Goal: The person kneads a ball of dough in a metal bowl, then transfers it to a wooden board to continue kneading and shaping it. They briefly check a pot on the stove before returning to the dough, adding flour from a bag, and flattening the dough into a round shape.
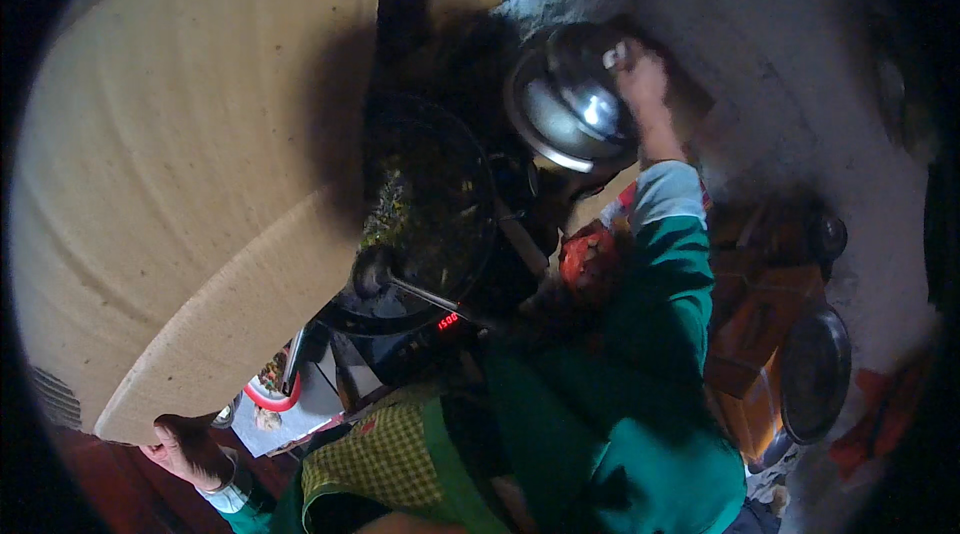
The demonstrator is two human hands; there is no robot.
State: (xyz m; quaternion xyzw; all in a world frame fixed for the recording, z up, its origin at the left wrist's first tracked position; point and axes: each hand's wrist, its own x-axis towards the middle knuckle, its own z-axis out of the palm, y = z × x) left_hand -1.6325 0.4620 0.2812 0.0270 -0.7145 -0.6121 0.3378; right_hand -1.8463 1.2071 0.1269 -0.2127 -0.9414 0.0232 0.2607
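My left hand [191,451] grips the lower edge of a large cardboard sheet [202,181], which hides the left part of the scene. With my right hand [641,72] I hold the knob of a shiny metal lid [574,110], tilted, to the upper right of a dark wok [480,234]. Green and yellowish food [390,211] lies in the wok, partly behind the cardboard. A metal ladle [373,273] rests in it, its handle over the near rim. Beneath the wok is an induction cooker [420,346] with a lit red display.
A red-rimmed plate of food [285,400] stands on a light surface at the lower left. A red bag [589,260] lies beside my right sleeve. Cardboard boxes [750,339] and a dark round lid or pan [816,374] are at the right.
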